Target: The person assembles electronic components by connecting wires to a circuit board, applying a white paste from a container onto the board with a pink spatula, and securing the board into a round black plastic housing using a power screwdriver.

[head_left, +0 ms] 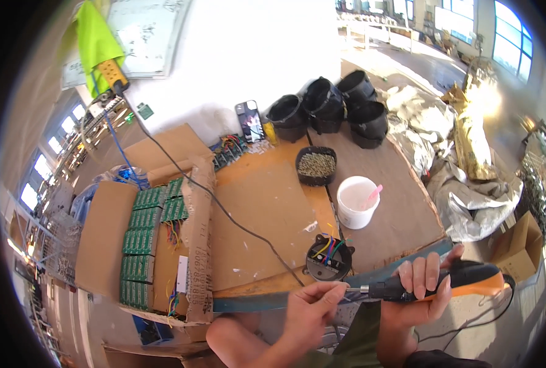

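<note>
Bench is a brown board top (267,208) with orange patches, white wall behind, windows far right; sunlit workshop.

Nearest: right hand (421,287) wrapped shut around the black grip of an orange-and-black electric screwdriver (451,283), held roughly level, bit pointing left. Left hand (309,305) comes up from the lower edge, thumb and forefinger pinched at the bit tip (348,289). Looks like a screw being seated on the bit, but too small to confirm. Both forearms enter low, hands meeting just off the near bench edge.

Just beyond the hands: round black housing (328,257) at the near edge of the bench, coloured wires sticking up out of it. Nothing is driving into it now; the bit is beside it, not on it. My read: fastening on this unit not yet started, or between screws. Can't tell how many screws are already in.

Mid: white bucket (356,202) with a pink stick in it, black tray of small screws (316,165) just behind. Left: open cardboard box (156,239) with rows of green circuit boards, so plenty of stock left. A black cable (224,211) runs across the board.

Far: stack of empty black housings (334,107) by the wall, phone (251,121) leaning beside them.
</note>
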Available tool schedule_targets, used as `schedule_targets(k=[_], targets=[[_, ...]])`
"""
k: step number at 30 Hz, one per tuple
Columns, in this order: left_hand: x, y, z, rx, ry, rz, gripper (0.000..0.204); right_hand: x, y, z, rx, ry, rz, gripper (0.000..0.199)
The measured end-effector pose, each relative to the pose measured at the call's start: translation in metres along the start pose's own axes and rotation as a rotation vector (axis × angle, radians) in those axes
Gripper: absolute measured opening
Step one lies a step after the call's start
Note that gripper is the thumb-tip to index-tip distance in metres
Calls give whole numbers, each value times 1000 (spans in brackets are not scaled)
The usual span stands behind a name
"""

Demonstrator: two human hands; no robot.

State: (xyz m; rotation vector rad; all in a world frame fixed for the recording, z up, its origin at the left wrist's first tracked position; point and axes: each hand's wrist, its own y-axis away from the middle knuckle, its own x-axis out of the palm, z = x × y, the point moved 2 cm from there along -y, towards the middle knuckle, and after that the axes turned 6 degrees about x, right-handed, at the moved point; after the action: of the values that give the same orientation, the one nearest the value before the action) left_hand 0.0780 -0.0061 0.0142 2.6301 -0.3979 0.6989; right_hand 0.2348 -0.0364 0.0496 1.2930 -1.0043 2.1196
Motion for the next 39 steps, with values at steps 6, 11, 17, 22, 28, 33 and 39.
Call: schedule_targets(k=[6, 11, 17, 22, 28, 33, 39], targets=[[-45, -56, -78, 485, -1074, 158, 90, -14, -38, 1, 2, 99, 73, 55], [-64, -100, -63, 460, -1179, 543, 122, -19, -37, -20, 145, 302, 155, 66], [-62, -112, -36, 389, -1349, 580, 112, -39, -22, -34, 322, 489, 280, 64], [-75, -101, 1, 605, -1168, 422, 105, -51, -19, -43, 306, 518, 458, 65], [-67, -86, -9, 696, -1148, 333, 112, -47, -11, -41, 348, 642, 402, 59], [-64, -91, -14, 839, -1220, 371, 105, -56, -9, -49, 293, 743, 386, 56], [-62, -87, -11, 861, -1331, 363, 90, -52, -9, -49, 324, 681, 352, 54]])
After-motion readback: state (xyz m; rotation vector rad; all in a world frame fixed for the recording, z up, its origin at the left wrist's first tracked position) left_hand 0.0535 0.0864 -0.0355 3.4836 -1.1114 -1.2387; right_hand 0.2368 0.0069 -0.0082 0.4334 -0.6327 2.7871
